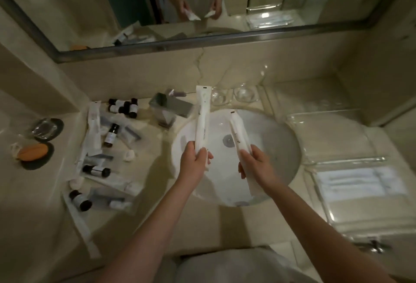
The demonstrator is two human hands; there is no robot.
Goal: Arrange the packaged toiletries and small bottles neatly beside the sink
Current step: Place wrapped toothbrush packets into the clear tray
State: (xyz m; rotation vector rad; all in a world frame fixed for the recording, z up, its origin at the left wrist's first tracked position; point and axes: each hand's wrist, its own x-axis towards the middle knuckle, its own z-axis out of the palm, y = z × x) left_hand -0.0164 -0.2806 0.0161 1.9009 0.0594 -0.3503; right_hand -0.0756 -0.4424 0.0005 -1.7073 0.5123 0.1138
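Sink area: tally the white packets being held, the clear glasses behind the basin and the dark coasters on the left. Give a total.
Held white packets: 2
Clear glasses: 2
Dark coasters: 2
Total: 6

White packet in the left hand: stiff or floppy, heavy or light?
Probably fairly stiff: the white packet stands straight though the left hand grips only its lower end. Likely light, since that grip alone holds it up.

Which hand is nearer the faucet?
Left. The left hand, gripping a white packet, is in front of the square chrome faucet; the right hand, gripping a second packet, is farther right.
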